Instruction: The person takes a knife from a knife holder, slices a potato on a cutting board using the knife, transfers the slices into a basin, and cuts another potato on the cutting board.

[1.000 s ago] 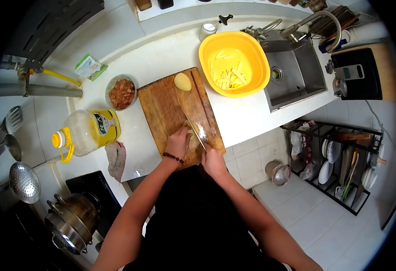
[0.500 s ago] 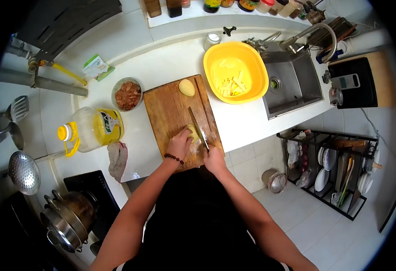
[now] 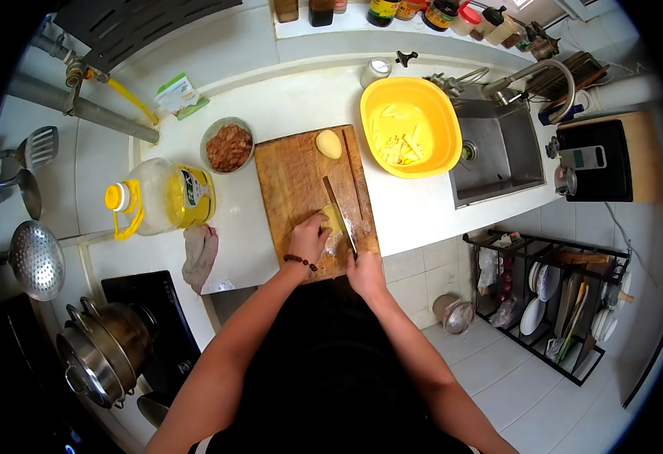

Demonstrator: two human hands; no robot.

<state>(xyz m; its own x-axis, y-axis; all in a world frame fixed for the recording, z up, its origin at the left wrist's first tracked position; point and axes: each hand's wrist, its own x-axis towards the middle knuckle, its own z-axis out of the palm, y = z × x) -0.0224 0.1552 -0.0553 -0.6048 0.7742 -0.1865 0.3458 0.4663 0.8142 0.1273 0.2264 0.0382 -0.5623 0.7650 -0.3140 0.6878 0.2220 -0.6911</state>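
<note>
Right hand (image 3: pixel 365 272) grips knife (image 3: pixel 340 214), centre frame, blade just beside cut potato (image 3: pixel 331 218). Left hand (image 3: pixel 310 237), fingers curled, holds that potato on cutting board (image 3: pixel 286 170). Whole potato (image 3: pixel 328 144) near board's top edge. Yellow basin (image 3: pixel 416 98), upper right, contains cut strips (image 3: pixel 403 147).

We grip a knife (image 3: pixel 339 212) in our right hand (image 3: pixel 366 274); our left hand (image 3: pixel 307 236) holds a pale piece (image 3: pixel 332 220) on the cutting board (image 3: pixel 290 178), left of the yellow basin (image 3: pixel 443 113).
</note>
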